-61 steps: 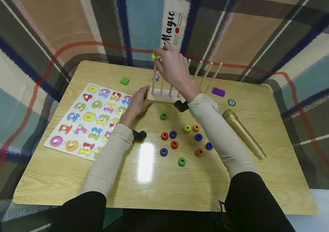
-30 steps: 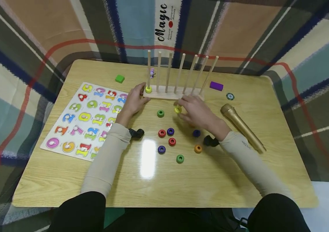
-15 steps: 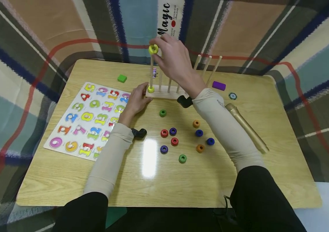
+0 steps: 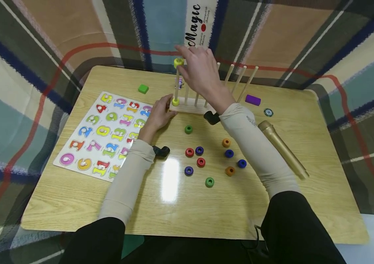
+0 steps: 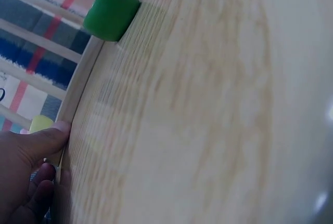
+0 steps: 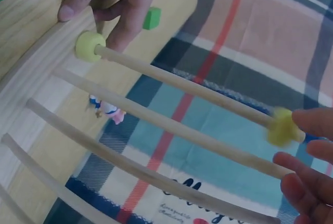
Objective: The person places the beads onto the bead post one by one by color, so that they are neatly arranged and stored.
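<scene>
A wooden peg stand (image 4: 191,107) with several upright pegs stands toward the back of the table. My left hand (image 4: 158,118) grips the left end of its base, thumb in front and fingers behind. One yellow bead (image 6: 89,46) sits at the foot of the leftmost peg. Near that peg's top is a second yellow bead (image 6: 281,127), blurred, with the peg tip showing through it. My right hand (image 4: 202,71) is beside this upper bead, its fingers loosely spread and the index finger close to or touching it. The right hand hides some pegs in the head view.
Loose red, blue, orange and green beads, among them a green bead (image 4: 188,129), lie before the stand. A number puzzle board (image 4: 89,137) is at left. A gold tube (image 4: 282,148), purple block (image 4: 253,100), round token (image 4: 268,112) and green block (image 4: 143,88) lie around.
My right hand put one yellow bead on the leftmost peg, picked a second from the table and lifted it to the same peg's top, where its fingers loosened. The left hand stays on the base.
</scene>
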A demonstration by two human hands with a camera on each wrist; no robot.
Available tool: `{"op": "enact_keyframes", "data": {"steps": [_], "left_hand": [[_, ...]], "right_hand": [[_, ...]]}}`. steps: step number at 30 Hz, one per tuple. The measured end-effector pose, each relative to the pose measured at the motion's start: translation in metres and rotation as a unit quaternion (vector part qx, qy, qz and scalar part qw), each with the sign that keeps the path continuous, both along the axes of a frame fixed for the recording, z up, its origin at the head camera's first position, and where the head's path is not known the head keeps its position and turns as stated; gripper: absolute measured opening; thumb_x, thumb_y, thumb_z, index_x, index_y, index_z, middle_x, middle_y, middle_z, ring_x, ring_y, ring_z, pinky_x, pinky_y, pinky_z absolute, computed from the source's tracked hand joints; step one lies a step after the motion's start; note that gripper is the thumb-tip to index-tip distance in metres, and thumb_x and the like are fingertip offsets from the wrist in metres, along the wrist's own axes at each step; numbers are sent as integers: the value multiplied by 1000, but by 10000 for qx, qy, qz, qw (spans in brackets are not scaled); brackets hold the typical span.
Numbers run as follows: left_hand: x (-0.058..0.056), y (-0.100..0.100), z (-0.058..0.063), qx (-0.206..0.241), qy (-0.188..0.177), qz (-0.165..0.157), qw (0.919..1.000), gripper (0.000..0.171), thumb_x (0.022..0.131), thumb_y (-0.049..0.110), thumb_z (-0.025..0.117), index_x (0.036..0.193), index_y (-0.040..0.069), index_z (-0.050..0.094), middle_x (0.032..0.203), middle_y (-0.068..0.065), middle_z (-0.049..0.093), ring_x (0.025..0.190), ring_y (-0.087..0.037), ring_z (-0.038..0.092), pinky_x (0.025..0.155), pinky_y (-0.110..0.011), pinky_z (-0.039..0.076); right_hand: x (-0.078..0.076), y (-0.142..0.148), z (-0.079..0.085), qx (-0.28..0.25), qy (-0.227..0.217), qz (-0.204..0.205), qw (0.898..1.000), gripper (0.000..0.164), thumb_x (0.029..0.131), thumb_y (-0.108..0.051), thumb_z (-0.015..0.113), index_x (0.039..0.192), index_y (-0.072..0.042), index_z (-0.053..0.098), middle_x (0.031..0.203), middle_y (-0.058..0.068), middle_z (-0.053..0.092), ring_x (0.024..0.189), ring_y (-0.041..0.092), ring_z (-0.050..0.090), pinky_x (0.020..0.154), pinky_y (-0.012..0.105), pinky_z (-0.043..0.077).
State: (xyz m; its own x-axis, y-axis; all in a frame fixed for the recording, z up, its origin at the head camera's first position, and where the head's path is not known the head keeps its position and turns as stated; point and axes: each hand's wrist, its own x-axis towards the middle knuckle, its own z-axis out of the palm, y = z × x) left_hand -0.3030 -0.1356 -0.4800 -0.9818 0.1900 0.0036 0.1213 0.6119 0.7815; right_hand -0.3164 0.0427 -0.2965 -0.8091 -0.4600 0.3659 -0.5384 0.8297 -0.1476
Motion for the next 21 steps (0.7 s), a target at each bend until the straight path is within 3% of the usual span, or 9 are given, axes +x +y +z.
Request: {"op": "enact_keyframes", "data": {"steps": [4, 8, 12, 15, 18, 21], "left_hand": [[0, 1, -3, -27, 21, -6, 10000, 73, 102, 13, 74, 165, 4, 37, 138, -21, 58, 121, -34, 52, 111, -50, 44], [-1, 4, -5, -3, 13, -50, 10000, 74, 102, 13, 74, 165, 4, 37, 143, -20, 58, 125, -33, 54, 113, -48, 44], [0, 5, -7, 1, -44, -89, 10000, 74, 103, 14, 73, 165, 3, 36, 153, -21, 54, 131, -34, 56, 116, -47, 44], [0, 4, -7, -41, -129, -77, 9999, 75, 103, 15, 73, 166, 4, 35, 158, -21, 51, 134, -35, 55, 116, -47, 44], [-1, 2, -5, -74, -139, -34, 9999, 76, 103, 15, 73, 167, 5, 34, 158, -21, 50, 134, -35, 54, 115, -48, 44], [-2, 0, -3, -92, -115, -8, 9999, 75, 103, 15, 73, 167, 5, 34, 157, -20, 51, 131, -34, 53, 114, -48, 43]], "right_hand": [[8, 9, -6, -207, 193, 157, 9995, 51, 110, -36, 63, 155, -14, 57, 145, 12, 65, 130, 32, 60, 94, 45, 42], [35, 24, -23, -365, 228, 600, 9973, 42, 109, -33, 65, 144, -11, 66, 140, 13, 65, 126, 33, 58, 98, 49, 43], [77, 40, -61, 255, -612, 1392, 9880, 33, 104, -28, 72, 130, -8, 74, 129, 14, 72, 118, 34, 64, 105, 53, 46], [105, 49, -95, 1054, -1435, 1922, 9651, 41, 100, -34, 76, 132, -8, 73, 129, 14, 72, 121, 35, 65, 116, 58, 41], [121, 55, -123, 1513, -1799, 2070, 9497, 50, 99, -42, 78, 138, -12, 70, 128, 12, 71, 121, 33, 64, 124, 63, 31], [128, 58, -138, 1433, -1859, 1994, 9514, 44, 98, -39, 79, 134, -14, 72, 124, 8, 70, 119, 31, 64, 127, 65, 24]]}}
